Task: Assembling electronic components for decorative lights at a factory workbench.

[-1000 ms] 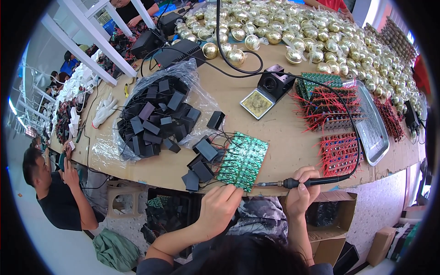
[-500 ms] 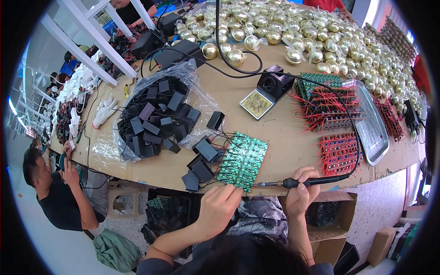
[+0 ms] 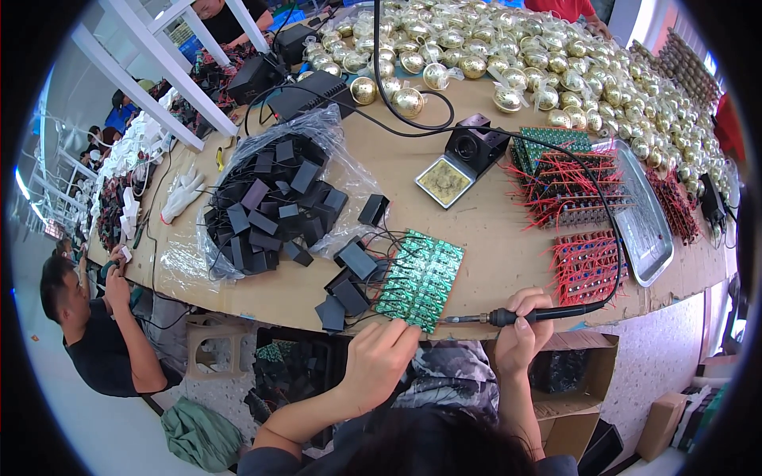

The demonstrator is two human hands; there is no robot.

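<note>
My right hand point(image 3: 524, 329) is closed around the handle of a soldering iron point(image 3: 502, 317). The iron's tip points left and reaches the lower right corner of a green circuit board panel point(image 3: 421, 274). Fingers pinched, my left hand point(image 3: 382, 357) is at the panel's near edge; what they hold, perhaps a wire end, is hidden. Thin black wires run from the panel's left side to several black plastic boxes point(image 3: 349, 293) lying beside it.
A clear plastic bag point(image 3: 317, 127) of black boxes lies left. Behind the panel sits a soldering stand with a sponge tray point(image 3: 444, 181). Red-wired boards point(image 3: 589, 266) and a metal tray point(image 3: 647, 238) are right. Gold balls point(image 3: 508, 63) cover the far side. The iron's black cable point(image 3: 587, 163) crosses the table.
My hands, the soldering iron and the panel stay practically where they were. At the left, a co-worker's raised hand has shifted slightly.
</note>
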